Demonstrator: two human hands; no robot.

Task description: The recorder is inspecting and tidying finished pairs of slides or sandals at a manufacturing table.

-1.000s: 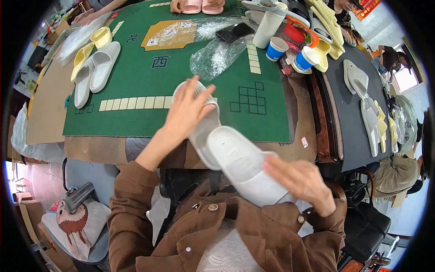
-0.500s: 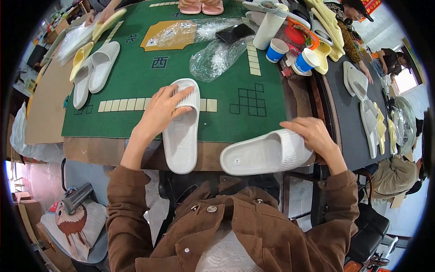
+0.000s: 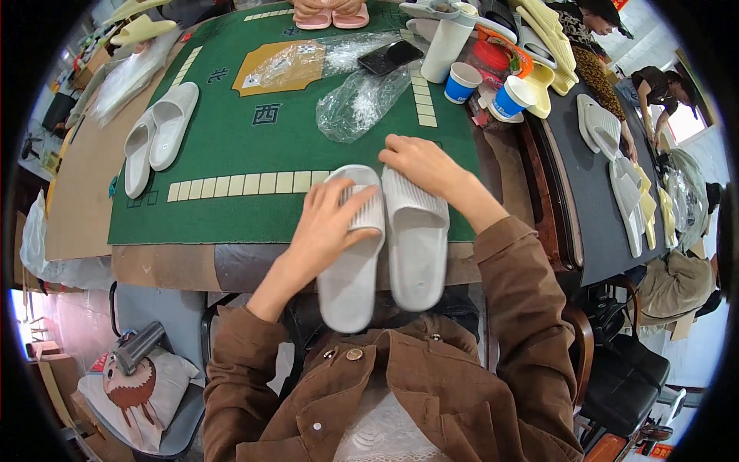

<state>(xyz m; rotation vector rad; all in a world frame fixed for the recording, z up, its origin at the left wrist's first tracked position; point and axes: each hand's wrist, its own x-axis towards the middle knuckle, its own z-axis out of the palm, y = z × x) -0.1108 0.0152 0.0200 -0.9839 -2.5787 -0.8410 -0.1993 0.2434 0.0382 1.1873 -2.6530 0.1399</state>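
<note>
Two pale grey slide sandals lie side by side at the near edge of the green mat (image 3: 254, 208), heels hanging over the table edge toward me. My left hand (image 3: 329, 223) rests on the ribbed strap of the left sandal (image 3: 348, 281). Over the toe end of the right sandal (image 3: 416, 246), my right hand (image 3: 419, 163) presses down with its fingers bent. Both sleeves are brown.
Another pair of pale sandals (image 3: 158, 135) lies at the mat's left. Crumpled clear plastic bags (image 3: 358, 100), a dark phone (image 3: 394, 55), a white bottle (image 3: 449, 42) and two blue-and-white paper cups (image 3: 508, 96) sit farther back. More sandals (image 3: 627, 181) cover the dark table on the right, near other people.
The right sandal swung from lying sideways at the table edge to lie parallel beside the left one. Both hands moved inward onto the pair.
</note>
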